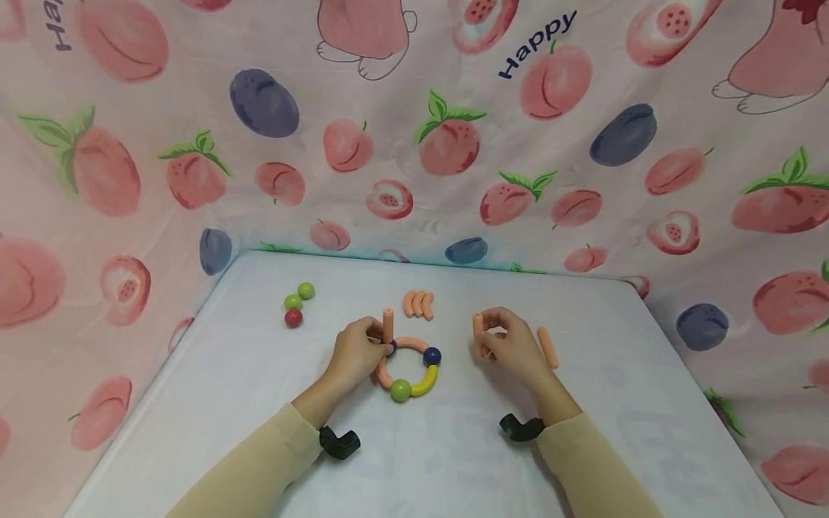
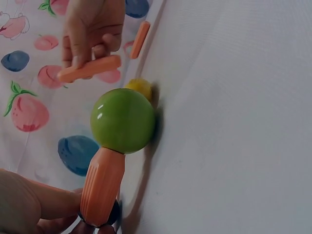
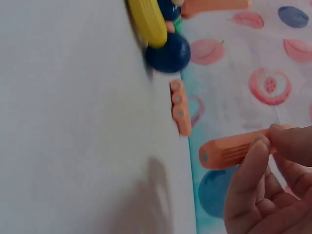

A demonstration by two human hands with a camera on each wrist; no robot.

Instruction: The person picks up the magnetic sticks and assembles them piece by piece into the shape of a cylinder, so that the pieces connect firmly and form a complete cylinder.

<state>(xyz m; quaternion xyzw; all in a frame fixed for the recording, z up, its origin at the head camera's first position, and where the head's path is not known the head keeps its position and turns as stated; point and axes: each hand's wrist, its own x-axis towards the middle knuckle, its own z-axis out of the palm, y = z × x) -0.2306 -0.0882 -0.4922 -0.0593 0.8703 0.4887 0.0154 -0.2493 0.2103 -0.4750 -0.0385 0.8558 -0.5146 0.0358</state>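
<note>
A ring of curved orange pieces point(image 1: 411, 343), a yellow piece point(image 1: 425, 382), a green ball point(image 1: 401, 391) and dark blue balls point(image 1: 432, 356) lies on the table. At its upper left, the left hand point(image 1: 358, 352) grips the ring by a blue ball, where an orange stick point(image 1: 388, 325) stands upright. The right hand point(image 1: 514, 344) pinches another orange stick point(image 1: 478, 335) upright, to the right of the ring; the right wrist view shows this stick point(image 3: 229, 150) between thumb and fingers. In the left wrist view the green ball point(image 2: 123, 121) joins a curved orange piece point(image 2: 103, 186).
Two green balls point(image 1: 293, 302) and a red ball point(image 1: 293, 318) lie at the back left. Three curved orange pieces point(image 1: 418, 304) sit behind the ring. One orange stick point(image 1: 547, 347) lies right of the right hand. Patterned cloth point(image 1: 414, 144) hangs behind the white table point(image 1: 259, 432).
</note>
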